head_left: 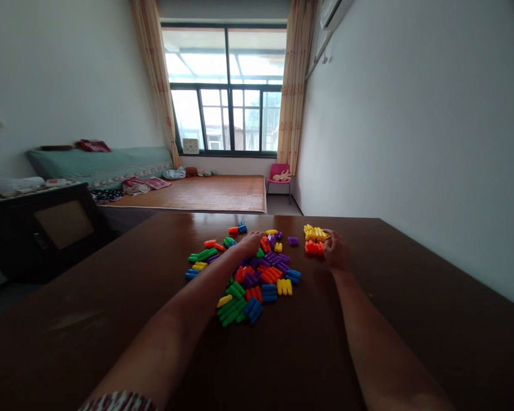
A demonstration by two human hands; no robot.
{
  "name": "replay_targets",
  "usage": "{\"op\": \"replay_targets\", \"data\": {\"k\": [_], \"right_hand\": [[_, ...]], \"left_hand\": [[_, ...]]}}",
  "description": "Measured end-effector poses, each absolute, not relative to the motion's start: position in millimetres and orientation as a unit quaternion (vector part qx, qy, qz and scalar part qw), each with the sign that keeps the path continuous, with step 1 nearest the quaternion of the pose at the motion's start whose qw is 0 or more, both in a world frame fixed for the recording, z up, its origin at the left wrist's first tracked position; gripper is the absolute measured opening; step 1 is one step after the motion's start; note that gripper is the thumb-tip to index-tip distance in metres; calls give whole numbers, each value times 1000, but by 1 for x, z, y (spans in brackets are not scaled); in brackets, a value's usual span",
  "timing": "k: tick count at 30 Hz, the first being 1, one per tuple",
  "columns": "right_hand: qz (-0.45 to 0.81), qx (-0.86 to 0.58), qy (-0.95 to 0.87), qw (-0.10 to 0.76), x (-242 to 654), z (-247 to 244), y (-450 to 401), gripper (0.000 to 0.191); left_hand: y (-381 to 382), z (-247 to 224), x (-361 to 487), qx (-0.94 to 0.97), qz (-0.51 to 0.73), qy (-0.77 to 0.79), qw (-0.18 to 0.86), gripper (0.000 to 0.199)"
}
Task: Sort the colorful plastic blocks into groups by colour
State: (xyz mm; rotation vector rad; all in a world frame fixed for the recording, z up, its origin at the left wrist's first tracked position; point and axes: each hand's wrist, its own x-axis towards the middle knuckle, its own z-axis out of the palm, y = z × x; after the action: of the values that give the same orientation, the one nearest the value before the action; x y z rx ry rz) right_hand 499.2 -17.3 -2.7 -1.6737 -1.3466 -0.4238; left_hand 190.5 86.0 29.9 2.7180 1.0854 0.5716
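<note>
Ribbed plastic building blocks (270, 275) in red, yellow, green, blue and purple lie in a loose pile on the brown table. Over the far side of the pile is my left hand (252, 243), its fingers stretched forward, close to a yellow block (271, 232); the fingertips are partly hidden. To the right of the pile, yellow blocks (314, 233) sit joined in a group, with orange-red blocks (314, 248) right beside them on the near side. My right hand (336, 251) is closed at the right end of the yellow group, fingers bent against it.
A single purple block (293, 241) lies between the pile and the yellow group. The dark brown table (411, 297) reaches toward a low bed (223, 191) under the window. A dark cabinet (38, 222) stands on the left, a pink chair (279, 173) beyond the table.
</note>
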Motion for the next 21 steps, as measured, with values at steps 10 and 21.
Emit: {"op": "replay_targets", "data": {"k": [10,21], "right_hand": [[-140,-680,-544,470,496,-1,-17,41],[149,-514,-687,491,401,38,-15,23]], "left_hand": [[96,26,190,890,176,413,82,25],[32,36,173,865,331,363,103,59]]}}
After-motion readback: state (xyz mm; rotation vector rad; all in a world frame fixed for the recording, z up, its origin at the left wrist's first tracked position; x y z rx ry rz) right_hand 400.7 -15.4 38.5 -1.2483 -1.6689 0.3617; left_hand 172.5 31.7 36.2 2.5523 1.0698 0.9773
